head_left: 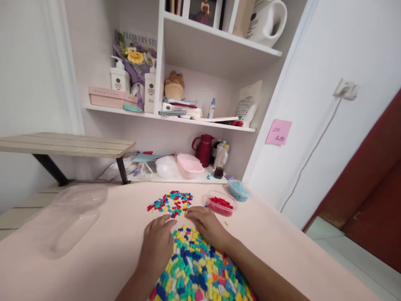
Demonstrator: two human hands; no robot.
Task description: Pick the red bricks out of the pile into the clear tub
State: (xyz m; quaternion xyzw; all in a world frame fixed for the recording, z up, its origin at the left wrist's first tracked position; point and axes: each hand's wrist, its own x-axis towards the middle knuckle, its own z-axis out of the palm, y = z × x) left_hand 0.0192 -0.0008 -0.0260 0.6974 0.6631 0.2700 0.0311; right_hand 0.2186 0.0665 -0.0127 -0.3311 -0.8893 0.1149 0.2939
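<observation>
A large heap of small coloured plastic bricks (194, 263) lies on the table close to me, in green, blue, yellow, red and other colours. My left hand (159, 240) rests at the heap's left edge, palm down, thumb apart from the slightly bent fingers. On the far side of the heap, my right hand (209, 225) reaches leftward. Its fingertips are down by a few yellow and orange bricks, and I see nothing held. Just beyond both hands is a smaller loose spread of bricks (171, 202), mostly red, teal and blue.
Right of the spread stands a clear tub of red bricks (221, 205), with a tub of light blue pieces (238, 190) behind it. Clear plastic containers (73, 225) lie at the left. A shelf unit (206, 121) and a small wooden stand (65, 144) border the table's back.
</observation>
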